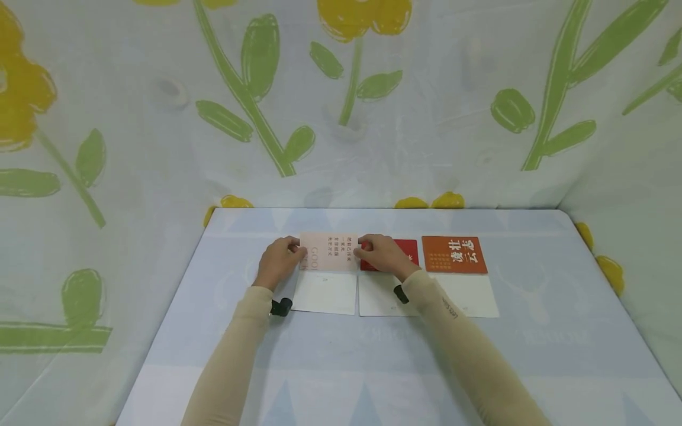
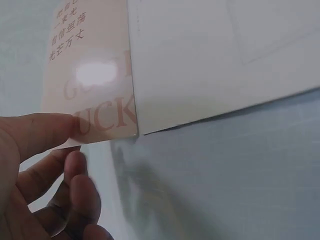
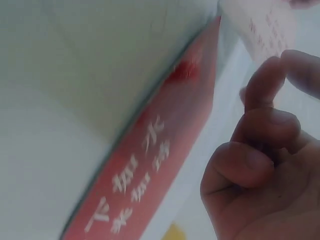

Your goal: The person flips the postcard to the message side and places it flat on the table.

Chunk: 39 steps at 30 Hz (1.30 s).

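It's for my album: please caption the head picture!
Left hand and right hand hold a pink card; a red card and orange card lie to its right.

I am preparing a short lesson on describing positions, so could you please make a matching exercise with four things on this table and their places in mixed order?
Things
1. Pale pink card
2. Red card
3. Orange card
4. White cards

Places
A. At the right end of the far row
B. In the near row
C. With the left hand at one end and the right hand at the other
D. Between the pale pink card and the orange card

Right pairs: 1-C, 2-D, 3-A, 4-B.
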Available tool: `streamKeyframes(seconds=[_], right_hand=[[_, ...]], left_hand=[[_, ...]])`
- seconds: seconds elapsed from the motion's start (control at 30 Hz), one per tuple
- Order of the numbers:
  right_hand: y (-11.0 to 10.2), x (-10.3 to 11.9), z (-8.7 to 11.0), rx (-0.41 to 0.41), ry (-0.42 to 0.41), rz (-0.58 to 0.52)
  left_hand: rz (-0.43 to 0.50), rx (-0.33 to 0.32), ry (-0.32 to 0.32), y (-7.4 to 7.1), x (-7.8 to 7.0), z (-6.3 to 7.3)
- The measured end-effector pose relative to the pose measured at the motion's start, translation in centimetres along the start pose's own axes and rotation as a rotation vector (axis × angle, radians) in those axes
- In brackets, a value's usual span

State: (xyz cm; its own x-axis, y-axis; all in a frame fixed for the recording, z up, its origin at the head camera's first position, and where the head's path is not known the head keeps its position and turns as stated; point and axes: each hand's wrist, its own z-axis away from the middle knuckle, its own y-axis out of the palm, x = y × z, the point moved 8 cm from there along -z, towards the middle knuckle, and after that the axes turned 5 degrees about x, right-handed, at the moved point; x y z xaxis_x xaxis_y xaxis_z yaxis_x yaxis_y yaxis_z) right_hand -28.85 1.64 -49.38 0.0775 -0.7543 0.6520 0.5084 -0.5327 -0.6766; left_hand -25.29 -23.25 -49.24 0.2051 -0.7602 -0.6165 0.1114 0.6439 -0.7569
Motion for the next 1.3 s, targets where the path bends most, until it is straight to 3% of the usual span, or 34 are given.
streamKeyframes(seconds=[0.17, 0.47, 0.8, 1.3], right_hand=[[0.4, -0.1, 0.4, -0.017, -0.005, -0.042], [0.8, -0.7, 1.0, -0.033, -0.002, -0.178], [0.9, -0.4, 2.1, -0.046, -0.032, -0.208], [0.4, 0.1, 3.1, -0.1, -0.151, -0.257]], left_hand=[[-0.006, -0.018, 0.033, -0.1, -0.3, 0.3], [0.133, -0.01, -0.021, 0.3, 0.8, 1.1], [0.285, 0.019, -0.05, 0.6, 1.3, 2.0], [0.388, 0.08, 0.024, 0.6, 1.2, 2.6]])
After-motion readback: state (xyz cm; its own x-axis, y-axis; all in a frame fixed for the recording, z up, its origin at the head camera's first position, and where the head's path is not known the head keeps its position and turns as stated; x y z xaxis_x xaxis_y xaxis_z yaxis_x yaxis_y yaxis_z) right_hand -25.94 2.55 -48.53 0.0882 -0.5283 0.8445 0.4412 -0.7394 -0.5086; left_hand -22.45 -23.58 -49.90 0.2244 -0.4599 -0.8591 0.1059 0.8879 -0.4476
